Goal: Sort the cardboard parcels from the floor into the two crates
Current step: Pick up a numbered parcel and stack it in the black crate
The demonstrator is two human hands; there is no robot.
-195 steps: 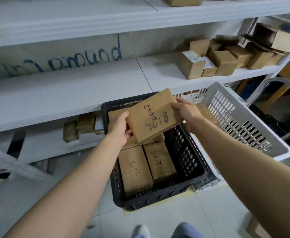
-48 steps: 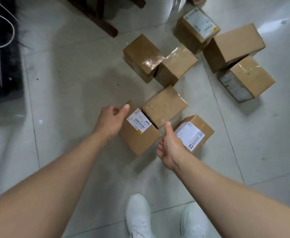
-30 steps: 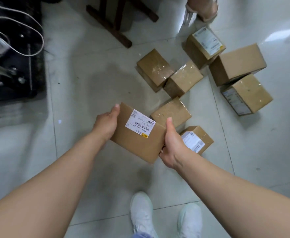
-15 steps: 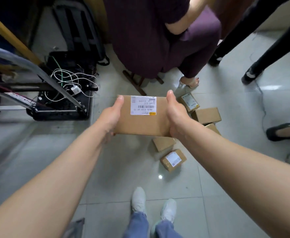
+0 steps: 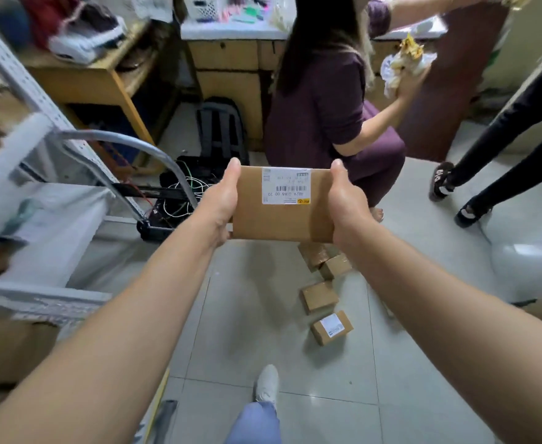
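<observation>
At six o'clock, nearest the camera, a white shoe (image 5: 267, 382) stands on the tiled floor (image 5: 423, 363). Just beyond, at five o'clock, the parcels left on the floor (image 5: 332, 327) lie in a loose line running away towards the centre. Half a second ago these sat closer under the held parcel; now they have dropped lower in view, and a second ago the parcel was barely off the tiles.

At the centre, the held parcel (image 5: 284, 205) is up at chest height, label facing the camera. The left hand (image 5: 220, 205) clasps its nine o'clock edge and the right hand (image 5: 346, 203) its three o'clock edge, thumbs over the top.

At nine o'clock the blurred white shelving (image 5: 32, 100) has swung into view, so the person is probably turning towards the crates, neither of which shows yet. At twelve o'clock a crouching person in purple (image 5: 324, 100) sits well beyond. One parcel is on its way; several remain.
</observation>
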